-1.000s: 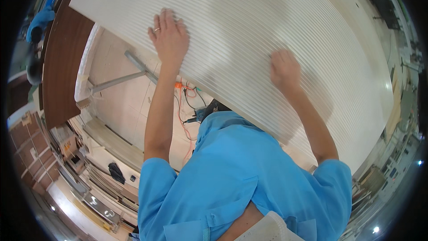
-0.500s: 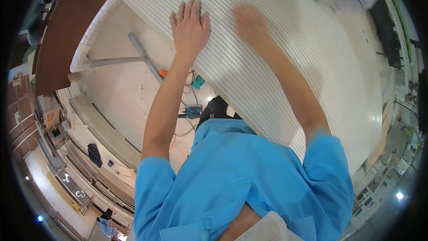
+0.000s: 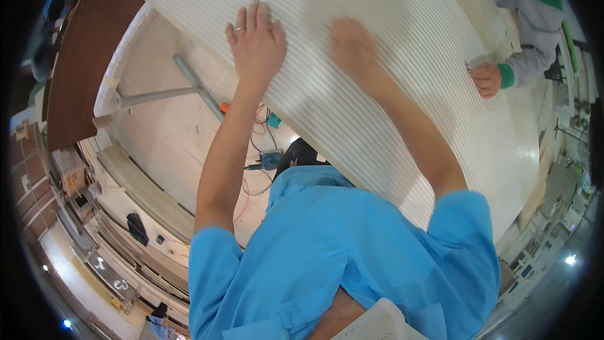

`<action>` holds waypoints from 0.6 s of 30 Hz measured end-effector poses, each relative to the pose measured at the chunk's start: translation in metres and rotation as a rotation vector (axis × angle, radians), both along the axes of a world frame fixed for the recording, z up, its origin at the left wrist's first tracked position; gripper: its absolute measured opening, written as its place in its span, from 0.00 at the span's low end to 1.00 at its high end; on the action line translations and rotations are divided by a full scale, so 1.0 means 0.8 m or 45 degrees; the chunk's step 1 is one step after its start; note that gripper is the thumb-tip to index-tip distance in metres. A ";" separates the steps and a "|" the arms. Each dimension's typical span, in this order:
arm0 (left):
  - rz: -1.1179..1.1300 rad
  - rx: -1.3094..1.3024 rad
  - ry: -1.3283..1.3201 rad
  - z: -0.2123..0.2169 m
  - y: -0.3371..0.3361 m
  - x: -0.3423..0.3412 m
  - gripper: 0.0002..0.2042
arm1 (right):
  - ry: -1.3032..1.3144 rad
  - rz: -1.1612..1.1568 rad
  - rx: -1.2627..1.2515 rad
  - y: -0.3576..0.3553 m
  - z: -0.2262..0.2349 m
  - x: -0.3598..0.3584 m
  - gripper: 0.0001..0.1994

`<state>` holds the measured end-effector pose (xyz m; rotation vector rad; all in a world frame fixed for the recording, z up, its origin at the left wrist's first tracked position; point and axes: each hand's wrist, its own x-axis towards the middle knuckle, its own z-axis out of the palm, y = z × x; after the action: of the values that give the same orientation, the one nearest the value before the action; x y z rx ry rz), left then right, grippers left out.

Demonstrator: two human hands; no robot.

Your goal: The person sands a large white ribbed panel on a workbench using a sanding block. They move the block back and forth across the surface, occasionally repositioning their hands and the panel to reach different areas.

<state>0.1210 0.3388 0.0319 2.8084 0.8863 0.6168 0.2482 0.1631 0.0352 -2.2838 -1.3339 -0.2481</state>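
Note:
A large white panel with narrow parallel ridges [image 3: 302,97] stretches out under both of my hands. My left hand [image 3: 257,43] lies flat on it near its left edge, fingers extended, a ring on one of them. Further right, my right hand [image 3: 353,47] is curled closed at the ridged surface and a little blurred. A tiny thin tip pokes out at its left side, but what the fingers hold is too small to name. At the right, a co-worker's hand [image 3: 486,80] with a green cuff is over the panel, fingers bent around something small.
Below the panel's left edge, a grey metal leg frame [image 3: 200,85] stands on the pale floor. A blue power tool [image 3: 270,160] and cables lie near my feet. A brown board [image 3: 94,56] rises at the far left, with long stacked strips [image 3: 141,182] below it.
The co-worker's hand has come from the top edge down to the right side of the panel. My left hand appears slightly further left; my right hand remains closed at the ridges.

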 end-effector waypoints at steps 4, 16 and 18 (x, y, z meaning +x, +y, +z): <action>-0.042 -0.009 0.030 0.007 0.009 -0.004 0.25 | 0.055 -0.023 0.021 0.150 0.006 0.013 0.10; -0.025 0.039 0.139 0.006 0.005 -0.005 0.27 | 0.326 -0.503 -0.048 -0.381 0.062 -0.103 0.05; -0.052 0.026 0.117 0.005 0.006 -0.005 0.27 | 0.435 -0.595 -0.031 -0.396 0.068 -0.106 0.05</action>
<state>0.1167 0.3434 0.0362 2.8863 0.8404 0.4973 0.1631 -0.1537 0.0900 -2.4930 -0.6307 0.0111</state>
